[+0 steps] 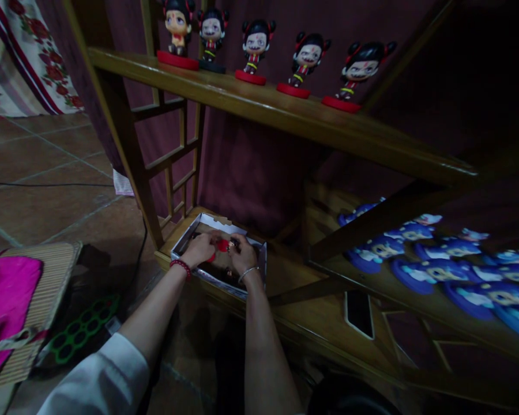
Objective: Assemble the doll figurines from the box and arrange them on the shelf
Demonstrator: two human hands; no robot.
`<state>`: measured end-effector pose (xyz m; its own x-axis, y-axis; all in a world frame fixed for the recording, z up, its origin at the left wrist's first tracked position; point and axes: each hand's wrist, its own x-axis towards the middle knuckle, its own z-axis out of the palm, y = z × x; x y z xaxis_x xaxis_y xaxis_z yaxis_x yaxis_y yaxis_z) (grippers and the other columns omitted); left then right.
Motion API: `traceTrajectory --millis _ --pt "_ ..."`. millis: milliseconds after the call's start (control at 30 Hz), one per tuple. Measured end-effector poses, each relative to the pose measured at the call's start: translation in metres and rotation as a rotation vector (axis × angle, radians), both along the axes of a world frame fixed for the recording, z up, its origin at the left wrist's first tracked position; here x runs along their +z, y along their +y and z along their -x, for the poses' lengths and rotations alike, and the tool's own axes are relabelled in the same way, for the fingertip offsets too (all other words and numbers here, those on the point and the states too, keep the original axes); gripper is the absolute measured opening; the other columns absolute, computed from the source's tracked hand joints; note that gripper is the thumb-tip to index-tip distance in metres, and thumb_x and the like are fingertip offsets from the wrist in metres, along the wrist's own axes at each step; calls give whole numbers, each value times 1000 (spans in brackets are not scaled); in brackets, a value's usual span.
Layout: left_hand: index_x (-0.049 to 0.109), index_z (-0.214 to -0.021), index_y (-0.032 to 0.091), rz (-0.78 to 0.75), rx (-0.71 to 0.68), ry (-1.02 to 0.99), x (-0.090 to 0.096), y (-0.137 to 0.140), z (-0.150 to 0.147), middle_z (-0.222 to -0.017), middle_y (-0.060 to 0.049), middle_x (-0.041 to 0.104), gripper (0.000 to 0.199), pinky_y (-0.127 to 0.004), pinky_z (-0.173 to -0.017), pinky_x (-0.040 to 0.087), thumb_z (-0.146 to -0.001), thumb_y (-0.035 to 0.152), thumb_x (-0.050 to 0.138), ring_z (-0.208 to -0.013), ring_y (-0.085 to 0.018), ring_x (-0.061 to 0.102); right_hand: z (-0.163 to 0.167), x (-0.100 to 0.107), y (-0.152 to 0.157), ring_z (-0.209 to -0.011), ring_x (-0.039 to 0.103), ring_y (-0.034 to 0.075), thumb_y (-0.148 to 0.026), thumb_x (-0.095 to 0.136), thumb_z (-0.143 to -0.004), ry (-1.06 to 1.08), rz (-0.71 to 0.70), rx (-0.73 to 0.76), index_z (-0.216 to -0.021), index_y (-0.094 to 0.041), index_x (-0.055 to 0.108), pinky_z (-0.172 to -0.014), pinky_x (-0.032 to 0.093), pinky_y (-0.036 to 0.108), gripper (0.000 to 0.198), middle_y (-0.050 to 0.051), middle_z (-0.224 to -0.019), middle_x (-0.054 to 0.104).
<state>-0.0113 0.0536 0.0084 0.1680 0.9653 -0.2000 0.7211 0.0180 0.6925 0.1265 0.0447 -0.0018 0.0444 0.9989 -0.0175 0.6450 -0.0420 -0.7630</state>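
A shallow white cardboard box point(263, 262) lies open on the lower wooden shelf, and both of my hands are inside it. My right hand point(245, 257) is closed around a small black-haired figurine point(232, 245), which is tipped on its side. The fingers of my left hand point(201, 249) are curled at its round red base point(222, 246). Another red patch point(211, 257) shows below my left hand, mostly covered. Lower in the box lies a second small figurine point(229, 272), dark and hard to make out.
Several similar figurines point(256, 49) stand in a row on the upper shelf point(225, 86). Blue-and-white figurines point(380, 251) crowd the right-hand shelf. A phone point(358, 313) rests on the lower shelf. At left are a green ringed holder point(84, 328) and a pink cloth point(12, 288) on a mat.
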Motion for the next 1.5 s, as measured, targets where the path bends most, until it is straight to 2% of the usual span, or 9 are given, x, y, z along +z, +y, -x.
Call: traceTrajectory --millis 100,167,367,533,767,1000,1367,1500 --pt "52 -113 19 -45 -80 271 1 -3 5 -109 -12 59 38 -34 -83 42 -77 18 41 -100 -24 55 -2 -9 3 -80 58 12 -18 43 -73 143 -2 -18 -100 -23 51 -72 49 26 29 -1 -89 61" --pt "52 -113 19 -18 -94 395 0 -5 5 -109 -14 58 38 -36 -80 44 -77 19 39 -98 -25 56 -3 -13 4 -78 58 12 -20 45 -71 238 2 -24 -99 -22 50 -68 50 25 29 -1 -89 60" --pt "54 -108 19 33 -136 556 -6 -6 0 -112 -14 55 35 -36 -78 44 -74 19 43 -99 -25 55 -3 -14 5 -70 58 11 -26 52 -67 435 16 -77 -95 -20 47 -60 52 24 29 -1 -81 58" --pt "55 -108 19 92 -195 588 -6 -4 -4 -113 -14 56 36 -38 -80 43 -73 23 48 -102 -27 53 -8 -17 4 -68 59 11 -28 52 -67 468 34 -70 -93 -21 47 -56 52 22 27 -2 -81 58" --pt "58 -106 19 116 -202 621 -1 -5 -9 -118 -14 52 34 -39 -81 42 -75 16 44 -105 -28 51 -8 -17 0 -66 60 11 -25 49 -71 278 46 -69 -110 -23 46 -60 51 24 40 -1 -86 62" --pt "59 -106 22 91 -200 615 1 -7 -10 -121 -13 50 37 -38 -82 42 -75 11 42 -106 -27 50 -5 -15 -1 -73 60 13 -24 48 -71 158 6 -56 -101 -22 58 -69 51 27 32 0 -82 64" --pt "56 -110 13 99 -168 591 -2 -5 -12 -118 -19 51 37 -41 -79 42 -74 11 44 -104 -31 51 -6 -18 0 -67 61 14 -27 49 -70 213 -58 -75 -96 -21 61 -65 51 27 29 -1 -77 65" --pt "55 -110 11 100 -165 559 -3 -4 -11 -119 -22 50 37 -43 -81 40 -74 11 45 -104 -32 51 -4 -14 -2 -68 61 14 -27 49 -69 197 -98 -51 -95 -21 62 -66 50 28 30 0 -75 65"
